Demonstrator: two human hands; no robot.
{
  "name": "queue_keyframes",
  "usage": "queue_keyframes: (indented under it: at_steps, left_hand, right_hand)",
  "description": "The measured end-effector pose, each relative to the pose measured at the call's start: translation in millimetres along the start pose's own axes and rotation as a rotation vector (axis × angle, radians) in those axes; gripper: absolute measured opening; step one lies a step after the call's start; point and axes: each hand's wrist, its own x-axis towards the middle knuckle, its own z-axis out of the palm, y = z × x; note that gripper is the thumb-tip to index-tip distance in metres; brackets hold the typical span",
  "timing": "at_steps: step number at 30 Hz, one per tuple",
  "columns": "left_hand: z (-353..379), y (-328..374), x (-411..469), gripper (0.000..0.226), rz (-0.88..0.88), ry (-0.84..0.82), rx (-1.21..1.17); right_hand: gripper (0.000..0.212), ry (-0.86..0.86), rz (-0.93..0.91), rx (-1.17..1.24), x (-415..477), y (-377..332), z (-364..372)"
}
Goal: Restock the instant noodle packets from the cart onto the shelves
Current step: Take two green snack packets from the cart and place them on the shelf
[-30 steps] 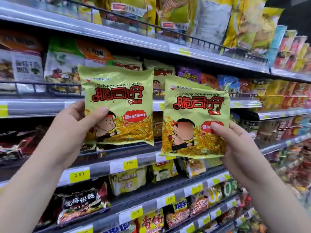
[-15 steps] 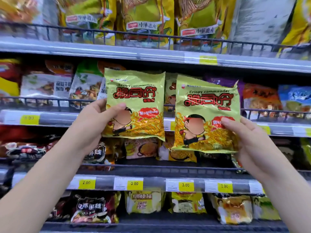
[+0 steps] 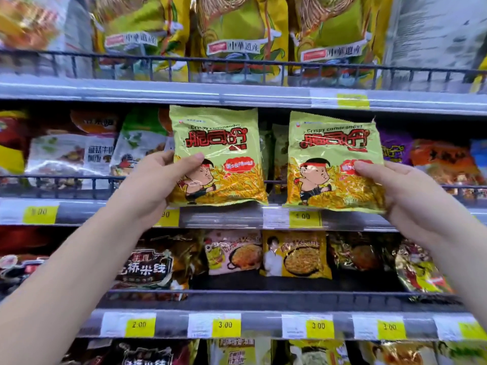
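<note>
While left hand [image 3: 155, 183] grips a green packet [image 3: 218, 143], right hand [image 3: 413, 198] gripping second packet [image 3: 334, 146] — wire rail [image 3: 79, 177] behind, price tags [image 3: 305, 216] below.

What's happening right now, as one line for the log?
left hand: grips left green packet | right hand: grips right green packet | place: in front of middle shelf | step: not shelved yet

Faced a tall rack of grey metal shelves [image 3: 158, 92], with three front edges in view, running from side to side. Carried low black wire rails [image 3: 237, 65] along the front of each level. Held white and yellow price tags [image 3: 225, 325] on the front strips, some blurred. Reflected bright light in pale streaks on the metal.
</note>
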Motion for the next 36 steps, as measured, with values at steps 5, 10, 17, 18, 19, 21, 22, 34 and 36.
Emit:
queue_keyframes:
  at_steps: [5, 10, 17, 18, 19, 21, 22, 34, 36]
  left_hand:
    - [-0.2, 6.2, 4.8, 0.016, 0.007, 0.023, 0.011]
    - [2.0, 13.5, 8.8, 0.01, -0.013, 0.019, -0.001]
    - [6.8, 18.5, 28.0, 0.005, -0.005, 0.022, -0.016]
    - [8.6, 19.6, 30.6, 0.005, 0.008, 0.028, -0.016]
    - [10.1, 20.9, 32.7, 0.006, 0.019, 0.036, -0.017]
    - [13.0, 22.3, 38.1, 0.015, 0.034, 0.051, -0.001]
    - [14.1, 22.5, 40.8, 0.02, 0.039, 0.059, 0.016]
    - [28.3, 7.5, 48.3, 0.033, 0.19, 0.098, 0.218]
    - [26.8, 5.3, 46.9, 0.036, 0.245, 0.147, 0.345]
  right_hand:
    - [0.032, -0.018, 0.025, 0.007, 17.7, -5.0, -13.1]
    - [0.02, -0.036, 0.03, 0.024, 35.5, -9.1, -17.0]
    - [0.038, -0.074, 0.058, 0.012, 55.8, -13.0, -15.8]
    - [0.039, -0.077, 0.061, 0.004, 58.3, -13.9, -14.2]
    - [0.039, -0.078, 0.063, -0.011, 60.1, -15.0, -12.6]
    - [0.037, -0.082, 0.066, -0.044, 63.8, -17.3, -9.5]
    - [0.034, -0.084, 0.07, -0.056, 65.8, -18.4, -8.1]
    - [0.021, -0.114, 0.046, -0.085, 70.7, -13.9, 6.6]
    - [0.021, -0.097, 0.037, -0.112, 71.4, -13.0, 5.8]
